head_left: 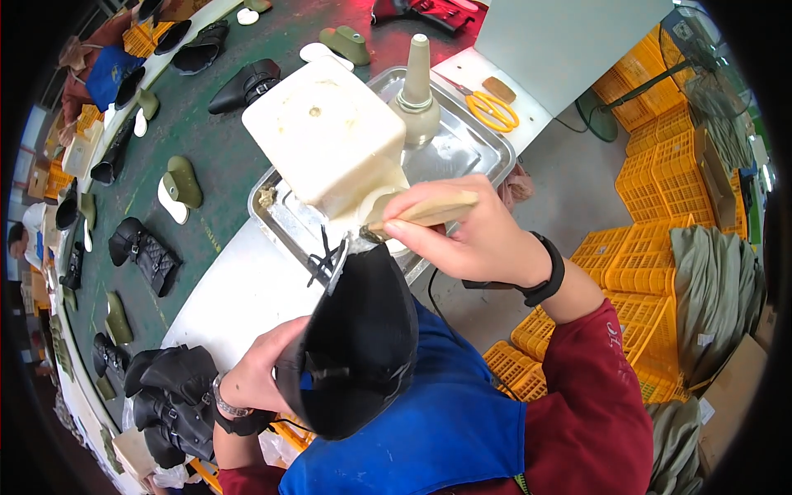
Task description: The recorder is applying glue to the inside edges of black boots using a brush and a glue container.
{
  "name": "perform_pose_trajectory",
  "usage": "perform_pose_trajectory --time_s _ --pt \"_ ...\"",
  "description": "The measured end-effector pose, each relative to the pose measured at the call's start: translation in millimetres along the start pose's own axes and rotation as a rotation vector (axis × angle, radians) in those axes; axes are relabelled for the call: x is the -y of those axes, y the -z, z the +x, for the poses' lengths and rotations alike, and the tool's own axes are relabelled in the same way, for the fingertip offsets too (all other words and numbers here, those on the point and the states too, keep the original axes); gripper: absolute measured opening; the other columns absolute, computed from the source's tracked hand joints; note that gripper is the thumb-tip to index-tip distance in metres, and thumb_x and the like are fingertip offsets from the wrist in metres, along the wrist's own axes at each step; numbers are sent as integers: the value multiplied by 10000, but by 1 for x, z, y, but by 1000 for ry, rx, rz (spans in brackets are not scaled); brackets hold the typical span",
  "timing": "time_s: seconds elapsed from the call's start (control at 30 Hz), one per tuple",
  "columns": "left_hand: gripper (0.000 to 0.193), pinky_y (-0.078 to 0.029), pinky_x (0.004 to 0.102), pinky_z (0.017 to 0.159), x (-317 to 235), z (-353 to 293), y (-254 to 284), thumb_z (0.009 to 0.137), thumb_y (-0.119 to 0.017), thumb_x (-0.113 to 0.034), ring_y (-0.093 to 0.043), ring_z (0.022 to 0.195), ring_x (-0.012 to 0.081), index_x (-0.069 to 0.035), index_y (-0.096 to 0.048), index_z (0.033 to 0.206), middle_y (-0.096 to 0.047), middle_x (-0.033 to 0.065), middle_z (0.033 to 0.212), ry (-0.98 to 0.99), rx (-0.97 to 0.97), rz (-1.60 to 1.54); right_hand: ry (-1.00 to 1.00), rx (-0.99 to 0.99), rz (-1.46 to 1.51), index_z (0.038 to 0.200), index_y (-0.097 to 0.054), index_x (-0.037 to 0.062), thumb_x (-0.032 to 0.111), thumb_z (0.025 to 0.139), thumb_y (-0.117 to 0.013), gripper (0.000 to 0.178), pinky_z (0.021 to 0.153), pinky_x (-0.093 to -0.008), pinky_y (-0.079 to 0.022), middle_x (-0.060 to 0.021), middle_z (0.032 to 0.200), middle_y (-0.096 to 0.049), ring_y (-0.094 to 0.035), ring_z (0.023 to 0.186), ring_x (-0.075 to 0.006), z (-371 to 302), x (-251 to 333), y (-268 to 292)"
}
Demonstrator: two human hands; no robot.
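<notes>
My left hand [260, 367] is closed on a black boot [355, 338], whose wide opening faces up toward me. Between the thumb and fingers of my right hand [483, 239] is a brush [433, 211] with a flat wooden handle. Its bristle end is at the boot's far top edge, just by the lip of a white plastic container [318, 132]. That container lies tipped on its side in a metal tray [487, 153]. Thin black strips [323, 257] hang over the tray's near edge. Behind the container stands a beige bottle [419, 103] with a long tapered neck.
Yellow-handled scissors [492, 110] lie right of the tray. Several black boots [150, 254], green foot-shaped pieces [182, 182] and white insoles rest on a green surface [219, 169] to the left. More boots [175, 404] pile up at lower left. Yellow crates [635, 256] and a fan [693, 62] occupy the right.
</notes>
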State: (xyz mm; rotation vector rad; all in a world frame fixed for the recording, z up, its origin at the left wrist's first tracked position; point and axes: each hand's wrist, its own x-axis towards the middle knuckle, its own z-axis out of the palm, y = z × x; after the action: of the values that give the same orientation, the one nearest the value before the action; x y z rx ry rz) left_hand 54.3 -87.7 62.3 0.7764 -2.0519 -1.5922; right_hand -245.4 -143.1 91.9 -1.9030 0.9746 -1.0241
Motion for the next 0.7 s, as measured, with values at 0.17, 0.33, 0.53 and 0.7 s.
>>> perform_pose_trajectory --time_s 0.17,0.33,0.53,0.7 --pt "830 -433 413 826 -9 4 -21 498 -840 -232 -546 855 358 -19 -471 1211 -555 169 994 -95 -122 370 99 -49 -104 800 -618 4 80 796 -625 76 442 -234 -398 -50 586 -595 -534 478 -99 15 -1 -9" --pt "781 -401 491 852 -5 0 -44 489 -830 -218 -532 886 368 -55 -491 1174 -545 175 975 -156 -343 717 155 -46 -215 756 -610 4 113 787 -608 113 422 -272 -379 -67 522 -542 -490 416 -144 23 1 -11" --pt "785 -397 499 834 -6 2 -57 452 -806 -151 -515 888 372 -66 -501 1171 -531 178 991 -134 -424 911 162 -49 -294 753 -606 7 112 783 -608 110 430 -288 -401 -90 547 -565 -523 425 -183 26 10 -11" --pt "835 -399 489 831 -5 -5 -58 433 -820 -140 -506 932 403 -26 -482 1188 -523 202 1035 -97 -517 948 166 3 -290 776 -600 15 91 776 -617 78 448 -277 -433 -99 570 -583 -575 467 -188 19 16 -14"
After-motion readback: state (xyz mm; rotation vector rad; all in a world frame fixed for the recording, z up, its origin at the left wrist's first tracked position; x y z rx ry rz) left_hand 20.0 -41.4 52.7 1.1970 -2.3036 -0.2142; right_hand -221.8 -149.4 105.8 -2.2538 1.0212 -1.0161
